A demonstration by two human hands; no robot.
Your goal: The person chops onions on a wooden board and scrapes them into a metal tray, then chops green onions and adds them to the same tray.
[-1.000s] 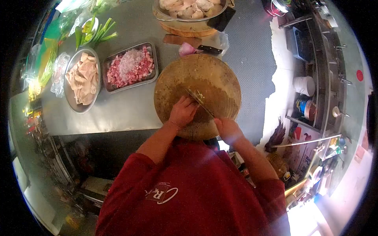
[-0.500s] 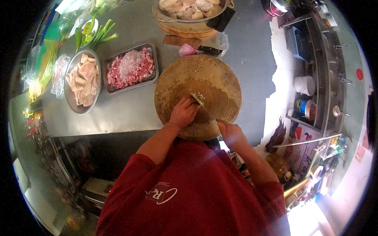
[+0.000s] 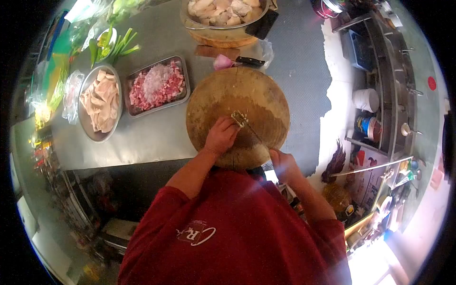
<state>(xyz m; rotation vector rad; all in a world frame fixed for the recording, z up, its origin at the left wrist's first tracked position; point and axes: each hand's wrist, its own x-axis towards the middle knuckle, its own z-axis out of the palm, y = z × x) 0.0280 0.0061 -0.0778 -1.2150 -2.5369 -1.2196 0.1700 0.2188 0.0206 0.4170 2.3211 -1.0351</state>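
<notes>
A round wooden chopping block (image 3: 209,95) stands at the counter's front edge. On it, my left hand (image 3: 222,135) is closed, fingers bent and pressed down beside finely chopped pale bits (image 3: 240,118). What those fingers hold is hidden. My right hand (image 3: 286,167) grips a knife (image 3: 256,134) at the block's right front edge. Its blade slants toward the chopped bits, close to my left fingertips. Behind the block lie a purple onion (image 3: 222,62) and a second, black-handled knife (image 3: 250,61).
Left of the block stand a tray (image 3: 187,88) of diced meat with white grains on top and a metal bowl (image 3: 81,121) of pale meat strips. Green vegetables (image 3: 124,42) lie farther back. A large bowl (image 3: 223,26) of raw meat pieces stands behind. Shelves (image 3: 387,95) line the right.
The knife has tilted, and its blade and my right hand have shifted slightly. My left hand stays almost in place. The whole view has moved a little.
</notes>
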